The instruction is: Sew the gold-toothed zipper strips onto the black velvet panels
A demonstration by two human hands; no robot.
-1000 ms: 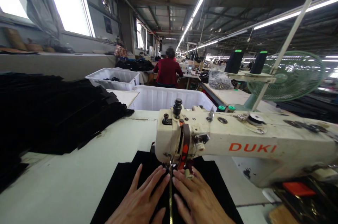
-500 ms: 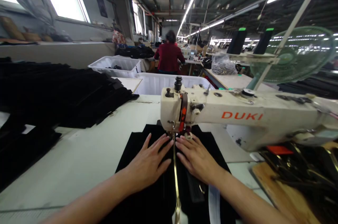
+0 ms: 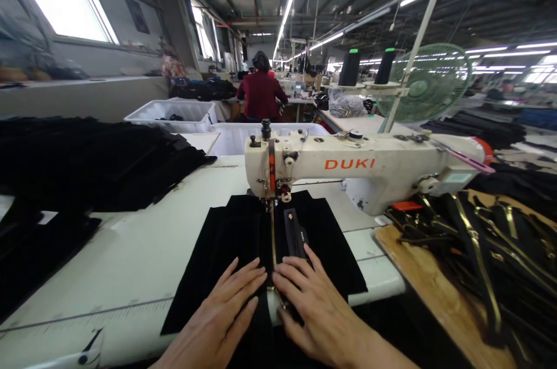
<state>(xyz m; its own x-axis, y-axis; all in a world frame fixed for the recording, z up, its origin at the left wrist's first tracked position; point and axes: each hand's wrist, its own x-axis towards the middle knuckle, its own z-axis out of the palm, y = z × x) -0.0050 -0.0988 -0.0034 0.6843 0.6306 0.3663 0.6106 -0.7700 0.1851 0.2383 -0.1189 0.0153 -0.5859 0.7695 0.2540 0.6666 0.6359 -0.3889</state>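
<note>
My left hand point(image 3: 221, 314) lies on black fabric point(image 3: 217, 241), its fingers stretched forward and holding nothing. On the other side of a gold-toothed zipper point(image 3: 273, 235), my right hand point(image 3: 319, 305) rests with its fingers spread and its fingertips along the zipper's edge. A small metal piece shows by the right thumb. The far end of the zipper runs under the presser foot of a white sewing machine point(image 3: 348, 163). A dark strip with a small gold fitting point(image 3: 290, 216) lies on the fabric right of the zipper.
Stacked black fabric pieces point(image 3: 87, 160) cover the left of the table. At right, gold-toothed zippers point(image 3: 474, 235) lie on a wooden board point(image 3: 418, 264). White bins point(image 3: 169, 111), a person in a dark red top point(image 3: 260, 93), thread cones point(image 3: 349, 69) and a green fan point(image 3: 429, 87) are beyond.
Both hands have drawn back from the presser foot toward me along the zipper. The dark strip with the gold fitting has come into view. The camera has turned to the right.
</note>
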